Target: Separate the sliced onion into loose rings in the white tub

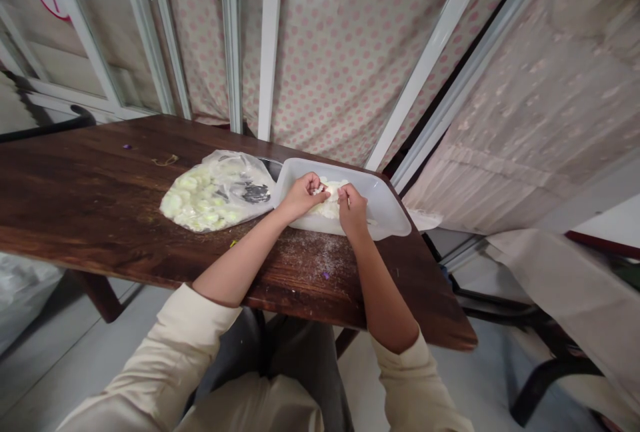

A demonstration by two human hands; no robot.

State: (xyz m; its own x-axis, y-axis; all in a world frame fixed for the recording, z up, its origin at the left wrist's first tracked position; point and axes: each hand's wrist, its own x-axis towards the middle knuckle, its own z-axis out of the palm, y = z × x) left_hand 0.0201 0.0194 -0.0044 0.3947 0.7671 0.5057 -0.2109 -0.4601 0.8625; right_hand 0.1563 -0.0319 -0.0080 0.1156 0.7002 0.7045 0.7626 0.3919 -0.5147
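Observation:
A white plastic tray (390, 209) lies near the right end of the wooden table, with a small heap of pale white pieces (327, 207) inside it. Over the left part of the tray, my left hand (304, 195) has its fingers bent together at a small whitish piece. My right hand (352, 207) is just beside it, fingers pinched at the edge of the pale heap; what it grips is too small to make out. Left of the tray sits a clear plastic bag (210, 195) full of pale green-white round slices.
The brown table (100, 199) bears white grains in front of the tray and a thin yellowish strand (166, 161) at the back left. A dark chair (545, 352) stands at the right. Behind the table are framed panels with a dotted curtain (345, 52).

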